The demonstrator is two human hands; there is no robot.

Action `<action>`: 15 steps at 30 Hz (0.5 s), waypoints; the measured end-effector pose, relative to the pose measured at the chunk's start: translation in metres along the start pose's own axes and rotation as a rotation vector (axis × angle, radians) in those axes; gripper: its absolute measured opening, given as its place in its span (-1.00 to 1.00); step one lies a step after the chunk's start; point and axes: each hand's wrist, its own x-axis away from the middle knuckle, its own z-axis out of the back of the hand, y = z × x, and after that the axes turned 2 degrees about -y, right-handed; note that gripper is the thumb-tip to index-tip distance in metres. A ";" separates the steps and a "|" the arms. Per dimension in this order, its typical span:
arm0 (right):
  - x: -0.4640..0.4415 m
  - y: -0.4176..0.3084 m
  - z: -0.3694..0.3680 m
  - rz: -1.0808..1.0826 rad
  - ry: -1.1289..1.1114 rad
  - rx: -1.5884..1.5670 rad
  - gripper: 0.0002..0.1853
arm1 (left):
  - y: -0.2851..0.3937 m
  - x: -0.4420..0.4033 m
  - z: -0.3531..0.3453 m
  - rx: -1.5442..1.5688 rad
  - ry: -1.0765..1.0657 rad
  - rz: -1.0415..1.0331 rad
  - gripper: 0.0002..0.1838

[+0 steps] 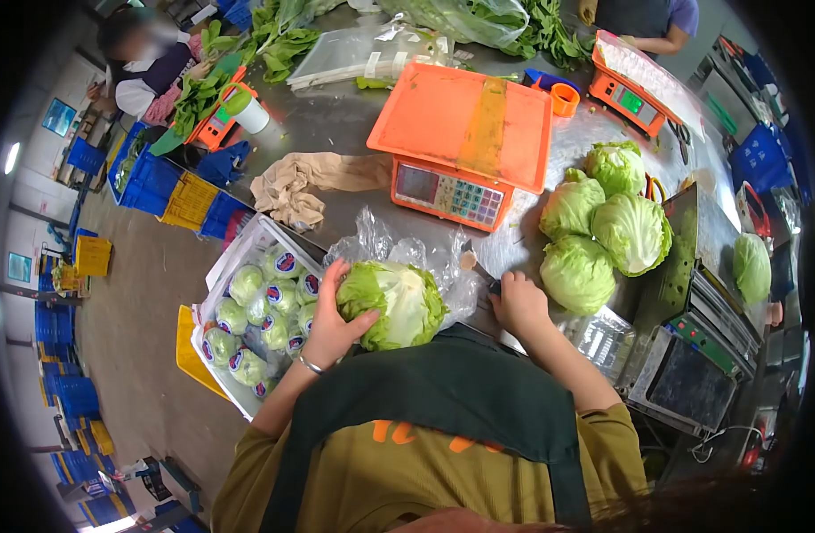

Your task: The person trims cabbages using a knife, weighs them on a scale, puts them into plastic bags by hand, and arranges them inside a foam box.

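Observation:
A green lettuce head (394,305) lies at the table's front edge, its pale base turned up. My left hand (338,315) rests against its left side with the fingers spread round it. To the right, my right hand (520,305) is closed on a knife (484,274), whose blade points up and left. Crumpled clear plastic (456,275) lies behind and beside the lettuce. Several more lettuces (578,274) sit together beyond my right hand. At the left, a white crate (214,289) holds wrapped, labelled heads (274,329).
An orange scale (461,120) stands ahead, with a brown cloth (305,186) to its left. A clear plastic tray (600,342) and a metal machine (683,377) are at the right. Two people (150,67) (643,22) stand across the table, near other scales.

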 end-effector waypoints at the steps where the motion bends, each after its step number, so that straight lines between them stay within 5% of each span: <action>1: -0.001 -0.007 0.005 0.040 0.087 0.032 -0.65 | 0.001 0.001 0.000 -0.026 0.027 0.019 -0.20; 7: -0.013 -0.065 0.042 0.311 -0.258 -0.764 -0.35 | -0.005 0.004 0.003 0.519 -0.059 0.249 -0.27; 10: -0.027 -0.074 0.008 0.233 -0.375 -1.038 -0.31 | 0.022 0.000 0.007 0.656 -0.087 0.309 -0.32; 15: -0.047 -0.059 0.010 -0.065 -0.631 -1.910 -0.37 | 0.063 -0.013 0.006 0.544 -0.151 0.047 -0.36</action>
